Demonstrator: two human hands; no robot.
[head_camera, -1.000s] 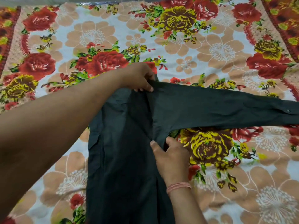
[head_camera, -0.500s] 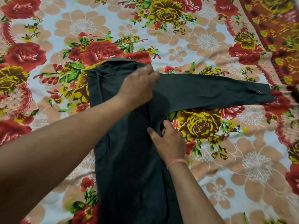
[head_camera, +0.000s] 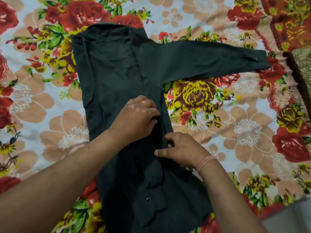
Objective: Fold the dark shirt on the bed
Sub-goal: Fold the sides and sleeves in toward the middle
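Nearest, the right hand [head_camera: 181, 149] pinches the side edge of the dark button-up shirt [head_camera: 114, 68], lying lengthwise on the floral-print bedsheet [head_camera: 244, 132], collar far. Just beyond, the left hand [head_camera: 136, 118] grips the fold. The 1 outspread sleeve [head_camera: 210, 63] extends rightward, on the right hand's side.

Wide open floral bedsheet [head_camera: 244, 132] right of dark shirt [head_camera: 117, 73], under outstretched sleeve [head_camera: 210, 63], easy way in there. Sleeve lies flat across bed toward right, so it bars that patch from far side. Bare sheet left of shirt too, lots of room. Both forearms cross shirt's lower half. Left hand [head_camera: 138, 115] and right hand [head_camera: 181, 152] grip cloth close together at shirt's right edge, barely any gap between. Brown patterned fabric item [head_camera: 303, 73] at right edge, near cuff [head_camera: 259, 61], not touching.
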